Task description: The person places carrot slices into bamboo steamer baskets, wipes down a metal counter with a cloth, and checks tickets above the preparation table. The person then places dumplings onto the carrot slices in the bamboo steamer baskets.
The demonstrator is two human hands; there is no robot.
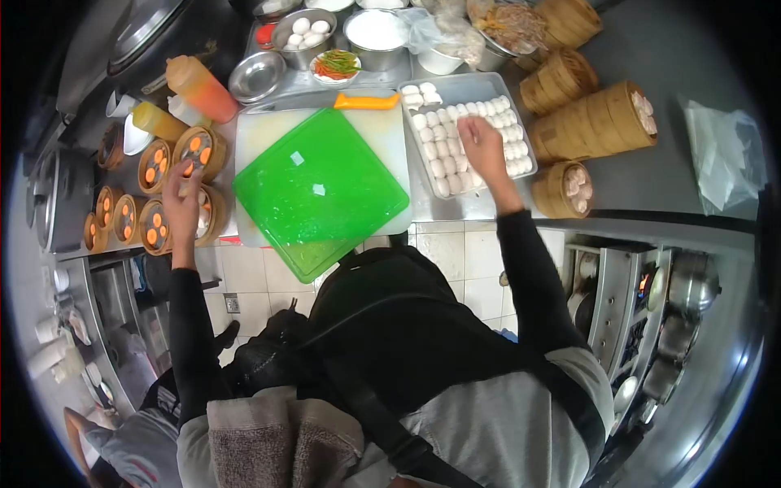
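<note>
My left hand is over the small bamboo steamers at the left, its fingers drawn together; what they hold, if anything, is hidden. Part of the nearest bamboo steamer shows beside it, with pale pieces inside. Another bamboo steamer just beyond the fingertips holds orange-topped and dark round pieces. On the right, my right hand hangs above a plastic tray of white dough balls in rows. Its fingers are curled together, and I cannot make out anything between them.
A green cutting board lies askew on a white board, overhanging the counter edge. An orange-handled knife rests behind it. Sauce bottles stand at left, bowls with eggs at back, stacked bamboo steamers at right. Another person is at lower left.
</note>
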